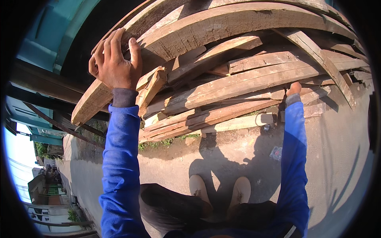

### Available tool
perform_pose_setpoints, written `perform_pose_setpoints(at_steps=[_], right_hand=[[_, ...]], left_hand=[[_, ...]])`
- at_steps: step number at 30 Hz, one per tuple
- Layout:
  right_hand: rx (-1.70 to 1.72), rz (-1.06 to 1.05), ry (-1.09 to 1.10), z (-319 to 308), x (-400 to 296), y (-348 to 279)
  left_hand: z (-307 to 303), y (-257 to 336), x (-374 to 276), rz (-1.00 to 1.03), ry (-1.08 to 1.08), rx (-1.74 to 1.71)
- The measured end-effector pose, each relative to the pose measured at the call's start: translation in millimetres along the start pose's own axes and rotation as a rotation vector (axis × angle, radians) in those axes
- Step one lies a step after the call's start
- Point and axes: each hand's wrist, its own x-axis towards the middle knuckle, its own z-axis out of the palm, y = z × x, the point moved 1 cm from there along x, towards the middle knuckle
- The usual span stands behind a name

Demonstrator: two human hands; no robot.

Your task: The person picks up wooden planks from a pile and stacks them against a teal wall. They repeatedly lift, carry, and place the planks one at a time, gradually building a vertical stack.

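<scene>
A pile of rough-sawn wooden beams (pixel 238 77) lies across the upper part of the view, in front of my feet. My left hand (pixel 117 64), fingers bent and spread, rests on a plank at the left end of the upper beams; whether it grips the wood is not clear. My right hand (pixel 294 88) is at the lower right of the pile, against the lower side of a long squared beam (pixel 244 81); its fingers are mostly hidden. Between the hands, a short split piece of wood (pixel 153 86) sticks out of the pile. Both sleeves are blue with dark cuffs.
A narrow board (pixel 324 61) leans diagonally over the pile's right side, its lower end on the pavement (pixel 336 142). A pale plank (pixel 235 124) lies at the pile's near edge. Plastic litter (pixel 276 153) lies near my right forearm. A teal structure (pixel 44 32) stands at the upper left.
</scene>
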Motion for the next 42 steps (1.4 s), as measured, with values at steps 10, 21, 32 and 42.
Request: perform_pose_setpoints(at_steps=[10, 21, 32, 42], right_hand=[[-0.151, -0.022, -0.102, -52.1, -27.5, 1.3], [-0.124, -0.049, -0.194, -47.6, -44.7, -20.7], [0.048, 0.000, -0.201, -143.2, -141.1, -15.9], [0.338, 0.126, -0.108, -255.0, -293.6, 41.3]], left_hand=[[16.7, -11.5, -10.7, -0.013, 0.058, -0.066], [7.6, -9.2, -6.3, -0.023, -0.029, -0.073], [17.2, -18.6, -4.9, 0.000, -0.064, 0.062], [14.5, -21.9, -3.0, 0.082, -0.079, 0.115]])
